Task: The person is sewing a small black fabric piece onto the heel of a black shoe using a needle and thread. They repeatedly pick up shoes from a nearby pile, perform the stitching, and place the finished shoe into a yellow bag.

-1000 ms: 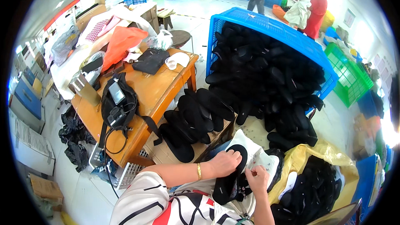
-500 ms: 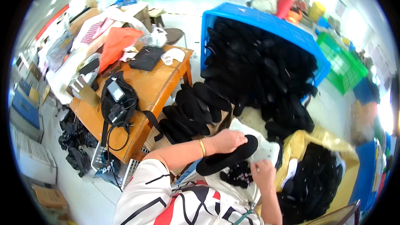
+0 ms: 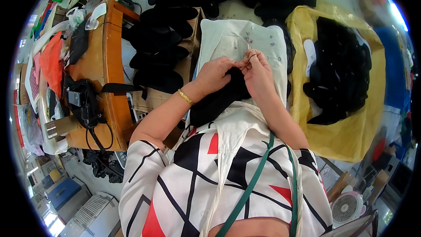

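Head view, left to right: the bench (image 3: 97,61) stands well left of the white cloth (image 3: 223,39), and dark shoes (image 3: 155,55) lie between. At the cloth's near part, the left hand (image 3: 213,75) has a narrow grip, fingertips pinching the upper edge of the black piece (image 3: 221,103). That piece lies over the cloth's near-left side, partly under both hands, its long axis slanting from near left to far right; which end is the toe I cannot tell. It looks light, soft and matte, unlikely to slip or break, best held by its edge. The right hand (image 3: 258,74) pinches a thin thing (image 3: 252,55), too fine to identify. Right of the cloth stands the yellow sack (image 3: 372,118).
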The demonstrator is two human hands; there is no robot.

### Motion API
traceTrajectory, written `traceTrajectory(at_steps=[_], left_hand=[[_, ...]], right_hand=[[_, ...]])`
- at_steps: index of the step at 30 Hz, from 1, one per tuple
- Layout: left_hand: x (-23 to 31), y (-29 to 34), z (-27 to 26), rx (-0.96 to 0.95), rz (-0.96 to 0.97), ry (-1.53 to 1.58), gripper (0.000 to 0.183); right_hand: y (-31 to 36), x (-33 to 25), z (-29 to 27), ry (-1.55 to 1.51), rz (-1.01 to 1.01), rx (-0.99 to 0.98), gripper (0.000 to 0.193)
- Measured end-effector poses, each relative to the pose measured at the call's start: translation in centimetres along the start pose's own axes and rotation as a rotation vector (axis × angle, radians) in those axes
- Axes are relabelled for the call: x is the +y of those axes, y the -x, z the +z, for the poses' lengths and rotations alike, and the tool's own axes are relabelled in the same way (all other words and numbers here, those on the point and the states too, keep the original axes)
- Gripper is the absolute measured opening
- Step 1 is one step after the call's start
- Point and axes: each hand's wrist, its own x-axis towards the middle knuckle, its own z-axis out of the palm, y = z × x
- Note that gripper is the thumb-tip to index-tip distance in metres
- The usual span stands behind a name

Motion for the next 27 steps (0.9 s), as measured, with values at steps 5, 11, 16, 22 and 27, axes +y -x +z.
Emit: traceTrajectory(at_steps=[5, 11, 16, 22, 27], left_hand=[[-0.2, -0.3, 0.5, 0.083, 0.192, -0.142, 0.040], [0.1, -0.7, 1.0, 0.003, 0.270, -0.073, 0.038], [0.2, -0.9, 2.0, -0.099, 0.165, -0.007, 0.033], [2.9, -1.8, -1.5, -0.051, 0.043, 0.246, 0.025], [4.7, -2.6, -2.0, -0.248, -0.339, 0.210, 0.035]], right_hand=[[1.6, -1.1, -0.4, -0.062, 0.066, -0.002, 0.010], [5.5, -1.1, -0.8, 0.062, -0.044, -0.052, 0.011], [5.4, -2.2, -3.4, 0.803, -0.289, -0.128, 0.008], [6.1, -8.9, -3.1, 1.261, -0.617, -0.139, 0.014], [8.9, -10.1, -1.2, 0.807, -0.141, -0.267, 0.015]])
